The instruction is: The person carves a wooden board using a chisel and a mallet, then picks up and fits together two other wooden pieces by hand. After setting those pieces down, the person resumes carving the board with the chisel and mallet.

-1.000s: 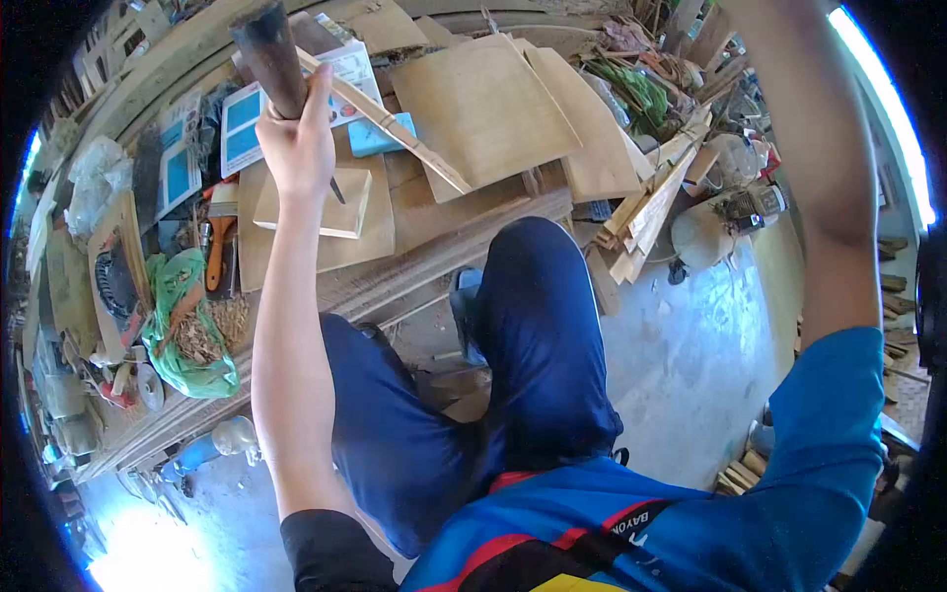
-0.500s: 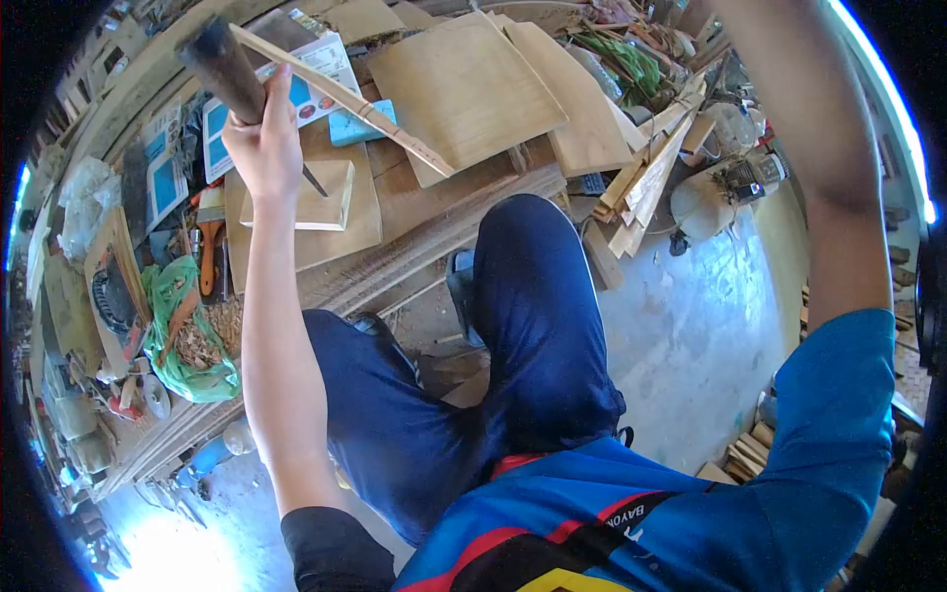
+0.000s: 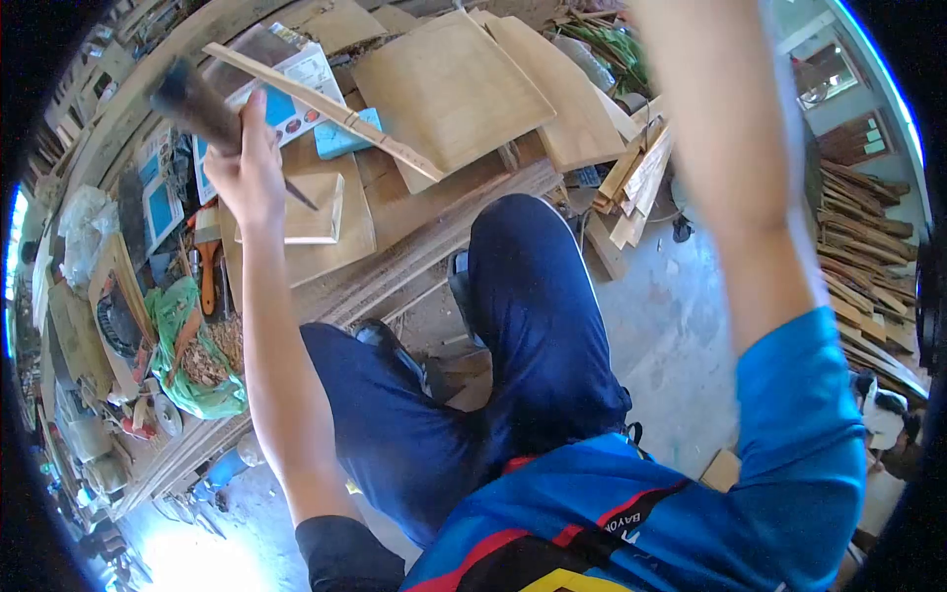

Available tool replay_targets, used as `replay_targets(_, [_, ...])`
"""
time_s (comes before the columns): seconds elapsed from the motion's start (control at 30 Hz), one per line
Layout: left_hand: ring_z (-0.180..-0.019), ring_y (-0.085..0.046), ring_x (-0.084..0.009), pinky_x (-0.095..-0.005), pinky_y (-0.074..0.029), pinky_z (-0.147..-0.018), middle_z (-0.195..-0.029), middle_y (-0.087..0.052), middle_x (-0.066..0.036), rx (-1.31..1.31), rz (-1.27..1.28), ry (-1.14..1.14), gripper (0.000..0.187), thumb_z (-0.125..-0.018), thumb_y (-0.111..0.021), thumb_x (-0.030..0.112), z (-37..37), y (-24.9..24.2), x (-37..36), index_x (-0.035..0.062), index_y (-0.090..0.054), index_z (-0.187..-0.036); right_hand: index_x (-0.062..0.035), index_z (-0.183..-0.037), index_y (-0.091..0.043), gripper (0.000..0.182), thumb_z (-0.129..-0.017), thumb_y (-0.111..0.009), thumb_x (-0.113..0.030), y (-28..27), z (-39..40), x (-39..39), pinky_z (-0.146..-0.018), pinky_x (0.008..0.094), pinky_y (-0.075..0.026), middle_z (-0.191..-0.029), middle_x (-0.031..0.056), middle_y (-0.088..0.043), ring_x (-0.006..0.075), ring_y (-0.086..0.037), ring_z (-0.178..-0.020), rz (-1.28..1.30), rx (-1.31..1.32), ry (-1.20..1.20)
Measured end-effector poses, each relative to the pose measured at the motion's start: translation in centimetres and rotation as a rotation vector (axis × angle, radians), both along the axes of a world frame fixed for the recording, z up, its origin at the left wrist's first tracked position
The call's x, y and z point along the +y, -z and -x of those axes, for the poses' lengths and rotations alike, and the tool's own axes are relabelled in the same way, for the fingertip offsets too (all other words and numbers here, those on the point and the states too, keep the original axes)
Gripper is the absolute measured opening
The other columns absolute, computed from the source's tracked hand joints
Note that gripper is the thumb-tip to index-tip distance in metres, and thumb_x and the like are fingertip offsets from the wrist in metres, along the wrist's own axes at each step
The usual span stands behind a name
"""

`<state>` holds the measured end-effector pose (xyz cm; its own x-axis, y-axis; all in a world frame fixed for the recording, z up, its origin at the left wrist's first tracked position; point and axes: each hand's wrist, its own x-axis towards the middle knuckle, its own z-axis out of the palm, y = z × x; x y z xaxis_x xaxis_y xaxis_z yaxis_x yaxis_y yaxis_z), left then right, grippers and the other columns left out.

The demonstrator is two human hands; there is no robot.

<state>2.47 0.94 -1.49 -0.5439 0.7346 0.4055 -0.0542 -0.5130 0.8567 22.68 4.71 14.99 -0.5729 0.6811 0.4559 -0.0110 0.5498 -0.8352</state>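
Right forearm (image 3: 715, 109) has swung leftward, its grip out of view; left hand (image 3: 249, 173), upper left, clamps a tilted tool (image 3: 197, 105) that could skid off the block (image 3: 306, 229) if knocked.

On the table (image 3: 434, 229), the block (image 3: 308, 223) lies on the base board (image 3: 359, 229), beneath the tip of the tool (image 3: 192, 99) in the left hand (image 3: 249, 178). Behind the block sits the box (image 3: 335, 143); the strip (image 3: 311, 99) crosses over it onto the big board (image 3: 454, 99). Right of that come the second board (image 3: 564, 109), partly underneath, then the sticks (image 3: 651, 176). Left of the block is the brush (image 3: 208, 276); nearer and farther left, the bag (image 3: 212, 400) holds shavings (image 3: 209, 365).
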Motion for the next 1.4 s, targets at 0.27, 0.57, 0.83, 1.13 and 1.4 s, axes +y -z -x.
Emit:
replay_targets(0.27, [-0.046, -0.03, -0.0056, -0.0265, -0.019, -0.045, -0.056, -0.032, 0.006, -0.142, -0.042, -0.39, 0.045, -0.1, -0.066, 0.029, 2.2, -2.6, -1.7, 0.0166, -0.036, -0.069, 0.0028, -0.121, -0.065, 0.049, -0.088, -0.071, -0.033, 16.6, 5.8, 5.3, -0.09, 0.0391, -0.055, -0.107, 0.0186, -0.073, 0.0241, -0.072, -0.1, 0.299, 0.242, 0.157])
replay_targets(0.57, [-0.056, -0.032, -0.0132, -0.0292, -0.03, -0.056, -0.068, -0.037, -0.002, -0.021, -0.082, -0.545, 0.031, -0.102, -0.042, 0.037, 3.9, -2.2, -1.6, 0.0089, -0.04, -0.089, 0.0047, -0.136, -0.051, 0.049, -0.098, -0.057, -0.026, 18.2, 5.4, 6.0, -0.084, 0.0361, -0.055, -0.116, 0.0191, -0.068, 0.0259, -0.069, -0.103, 0.353, 0.193, 0.08])
replay_targets(0.83, [-0.088, -0.057, -0.0246, -0.0475, -0.047, -0.091, -0.094, -0.056, -0.011, 0.393, -0.106, -0.299, 0.036, -0.109, -0.038, 0.032, 3.0, -1.2, -1.3, -0.0019, -0.044, -0.119, 0.0053, -0.138, -0.048, 0.05, -0.099, -0.058, -0.026, 19.0, 5.5, 6.1, -0.093, 0.0372, -0.052, -0.119, 0.0205, -0.067, 0.0273, -0.066, -0.11, 0.381, 0.155, 0.096])
replay_targets(1.13, [-0.067, -0.039, -0.0147, -0.0295, -0.034, -0.059, -0.083, -0.042, -0.005, 0.315, 0.012, -0.09, 0.051, -0.108, -0.036, 0.053, 1.5, -1.1, -1.3, 0.0046, -0.045, -0.117, 0.0063, -0.14, -0.047, 0.056, -0.099, -0.062, -0.029, 19.4, 7.8, 6.3, -0.097, 0.0366, -0.051, -0.126, 0.0217, -0.065, 0.028, -0.065, -0.116, 0.355, -0.01, 0.23])
replay_targets(1.4, [-0.06, -0.034, -0.0116, -0.0257, -0.027, -0.054, -0.079, -0.042, -0.005, 0.286, 0.015, -0.123, 0.044, -0.108, -0.035, 0.044, 2.0, -0.7, -0.4, 0.0015, -0.046, -0.112, 0.0064, -0.143, -0.045, 0.058, -0.098, -0.062, -0.026, 19.6, 5.9, 5.5, -0.103, 0.0369, -0.047, -0.132, 0.0235, -0.062, 0.0315, -0.061, -0.124, 0.245, 0.047, 0.069])
